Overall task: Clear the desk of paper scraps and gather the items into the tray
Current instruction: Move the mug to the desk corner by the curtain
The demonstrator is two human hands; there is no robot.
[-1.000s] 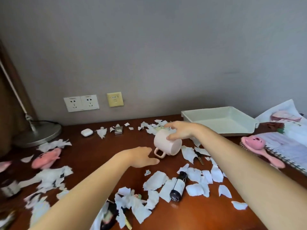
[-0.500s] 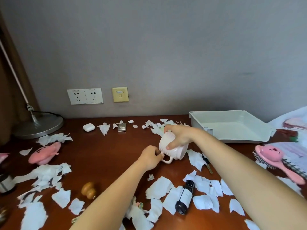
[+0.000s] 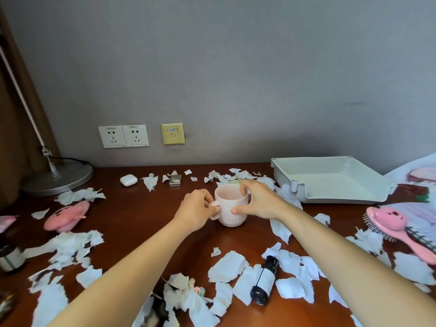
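Observation:
A pale pink ribbed mug (image 3: 232, 210) stands upright on the brown desk (image 3: 146, 215), near the middle. My left hand (image 3: 197, 212) pinches its handle on the left side. My right hand (image 3: 258, 201) grips the mug's rim and right wall, thumb low on the front. A light grey tray (image 3: 335, 182) sits at the back right against the wall, with nothing visible inside. White paper scraps (image 3: 227, 266) lie scattered over most of the desk.
A small dark bottle (image 3: 265, 283) lies among scraps in front. A pink hairbrush (image 3: 398, 228) and a notebook are at the right. On the left are a pink toy (image 3: 67, 215), a lamp base (image 3: 59, 179) and a white earbud case (image 3: 128, 179); a silver lighter (image 3: 175, 180) lies nearby.
The mug was tilted on its side in my right hand; it now stands upright on the desk. My left hand moved in and took the handle.

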